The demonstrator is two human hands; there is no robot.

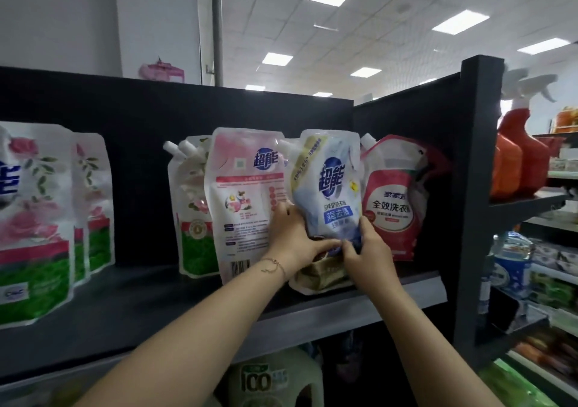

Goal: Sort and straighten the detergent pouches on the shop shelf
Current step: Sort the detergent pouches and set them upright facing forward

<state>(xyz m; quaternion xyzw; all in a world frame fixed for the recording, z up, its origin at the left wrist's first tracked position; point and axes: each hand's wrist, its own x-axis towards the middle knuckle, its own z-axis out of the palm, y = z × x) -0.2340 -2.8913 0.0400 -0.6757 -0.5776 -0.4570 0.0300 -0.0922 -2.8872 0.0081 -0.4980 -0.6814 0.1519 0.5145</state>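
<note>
Item: blue-and-white detergent pouch [328, 184], a spouted stand-up type. It is on the upper tier of the black shelf [344, 312], right of centre, upright and leaning slightly. Its base is hidden by the hands, directly above a brownish pouch [322, 276] lying flat at the shelf's front edge. Neighbours: pink pouch [242, 193] just to its left, edges overlapping, barcode side facing out; red pouch [392, 201] just to its right, near the side panel; rose-and-green pouches [190, 218] behind the pink one; larger rose-print pouches [34, 218] well apart at far left. Hold: left hand [292, 236], grip curled round the lower left edge with the thumb laid across the bottom front; right hand [366, 250], grip pinching the lower right corner. Handling, as judged: soft film wall filled with liquid, so moderately heavy and bottom-weighted. The body probably sags and bulges where squeezed, and the glossy surface is probably slick. Best taken low at both side seams or under the gusset, as here. The spout and thin top seal look like poor holds. Risk: stood on the flat pouch beneath, it would probably tip.
</note>
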